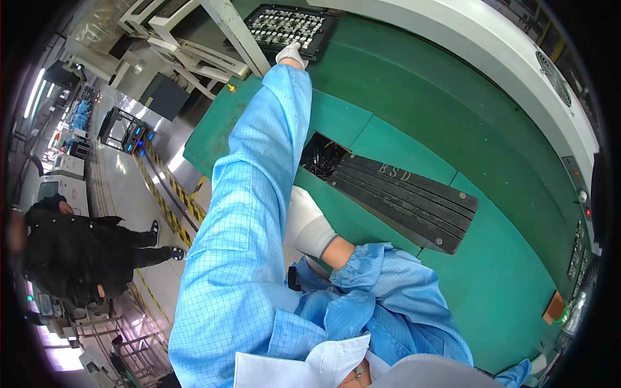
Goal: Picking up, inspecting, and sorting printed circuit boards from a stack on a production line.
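My left arm, in a blue checked sleeve, stretches far forward. At its end my white-gloved left hand [293, 53] looks closed over the near edge of a black tray [328, 31], though the fingertips are small and partly hidden. Rows of small silvery-white pieces [284, 24] fill the tray. Close to my body is my right hand [309, 223], also in a white glove; its fingers pass behind the left sleeve, so I cannot see whether they hold anything. Beyond it, a square opening [321, 157] in the green table mat [498, 278] shows dark, thin pieces inside.
A ribbed black plate [404, 200] is fixed beside the opening. A pale machine housing [491, 39] curves along the far right, and a light metal frame [236, 32] stands left of the tray. A person in dark clothing [77, 252] is on the floor area at left, near a cart [121, 129].
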The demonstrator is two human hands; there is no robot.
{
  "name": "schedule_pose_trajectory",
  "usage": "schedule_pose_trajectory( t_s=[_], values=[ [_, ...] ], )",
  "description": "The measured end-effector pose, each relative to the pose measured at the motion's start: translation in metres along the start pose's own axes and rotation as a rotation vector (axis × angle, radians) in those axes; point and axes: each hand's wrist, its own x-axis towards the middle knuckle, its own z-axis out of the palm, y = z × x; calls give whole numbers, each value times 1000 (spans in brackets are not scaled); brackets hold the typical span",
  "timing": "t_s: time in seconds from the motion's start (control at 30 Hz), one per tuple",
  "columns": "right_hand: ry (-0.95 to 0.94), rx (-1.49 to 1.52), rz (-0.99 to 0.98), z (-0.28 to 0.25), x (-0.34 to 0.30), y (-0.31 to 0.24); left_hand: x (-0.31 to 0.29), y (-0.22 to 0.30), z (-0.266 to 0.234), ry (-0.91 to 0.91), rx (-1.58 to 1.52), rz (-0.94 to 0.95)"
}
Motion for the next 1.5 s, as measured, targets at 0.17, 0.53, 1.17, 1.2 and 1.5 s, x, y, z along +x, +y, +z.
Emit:
schedule_pose_trajectory(
  t_s=[0.17, 0.53, 1.17, 1.2, 1.5],
  values=[
    [-411, -9, 32, -24, 6, 21, -71, -42, 56, -330, -285, -130],
    [-189, 357, 38, -10, 5, 25, -251, -20, 74, -415, -130, -130],
    [-128, 327, 61, -16, -8, 30, -471, 23, -181, -338, -198, 62],
    [-180, 306, 70, -16, -12, 33, -481, 12, -188, -229, -61, 256],
    [46, 345, -58, 6, -19, 44, -491, -15, -228, -36, -307, 270]
  ],
)
